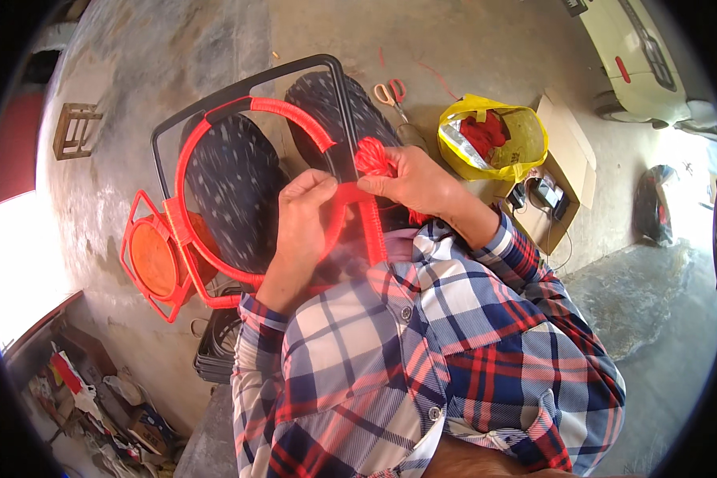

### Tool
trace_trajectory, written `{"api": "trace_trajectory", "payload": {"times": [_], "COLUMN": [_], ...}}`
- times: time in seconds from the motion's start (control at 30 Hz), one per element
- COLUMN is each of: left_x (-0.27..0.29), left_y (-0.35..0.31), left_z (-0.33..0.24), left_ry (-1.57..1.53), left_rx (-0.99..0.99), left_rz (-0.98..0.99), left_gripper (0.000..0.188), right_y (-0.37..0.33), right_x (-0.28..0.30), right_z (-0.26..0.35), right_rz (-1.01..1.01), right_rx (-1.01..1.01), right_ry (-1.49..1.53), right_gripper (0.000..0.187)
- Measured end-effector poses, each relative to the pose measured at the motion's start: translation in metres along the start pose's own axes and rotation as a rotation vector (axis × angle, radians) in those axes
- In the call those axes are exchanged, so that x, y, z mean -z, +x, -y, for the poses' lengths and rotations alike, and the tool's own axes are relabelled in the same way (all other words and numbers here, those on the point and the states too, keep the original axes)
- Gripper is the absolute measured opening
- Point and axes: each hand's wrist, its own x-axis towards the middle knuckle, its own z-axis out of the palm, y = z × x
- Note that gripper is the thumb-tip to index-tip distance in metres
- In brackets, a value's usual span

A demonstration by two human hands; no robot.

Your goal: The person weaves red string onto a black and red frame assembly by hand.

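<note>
Across my lap lies a black metal frame [255, 83] with a round ring [182, 179] set in it. Red cord is wound tightly over most of the ring and the near side bars, while the far bar and a short stretch of ring on the right are bare black. My left hand [299, 219] is closed, thumb and fingers pinching the red-wrapped part at the ring's right side. Just to its right, my right hand [424, 187] grips a bundle of red cord [372, 158] close against the frame. The fingertips partly hide the spot being wrapped.
On the right stand a yellow bag [486, 171] holding red cord and an open cardboard box [580, 163] with small devices. Scissors [390, 93] lie ahead on the concrete floor. At left are an orange round seat with red frame [153, 256], stacked black frames [215, 358] and a wooden stool [76, 131].
</note>
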Motion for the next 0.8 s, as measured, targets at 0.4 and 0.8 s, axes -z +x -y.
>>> {"api": "trace_trajectory", "payload": {"times": [0.4,0.8], "left_x": [0.008,0.016], "left_y": [0.001,0.002], "left_z": [-0.015,-0.016], "left_ry": [-0.137,-0.190], "left_rx": [0.039,0.080], "left_rz": [0.087,0.161], "left_gripper": [0.017,0.028], "right_y": [-0.006,-0.042], "right_x": [0.071,0.108], "right_z": [-0.002,-0.046], "right_rz": [-0.263,-0.718], "right_rx": [-0.103,0.239], "right_ry": [0.253,0.248], "right_gripper": [0.014,0.026]}}
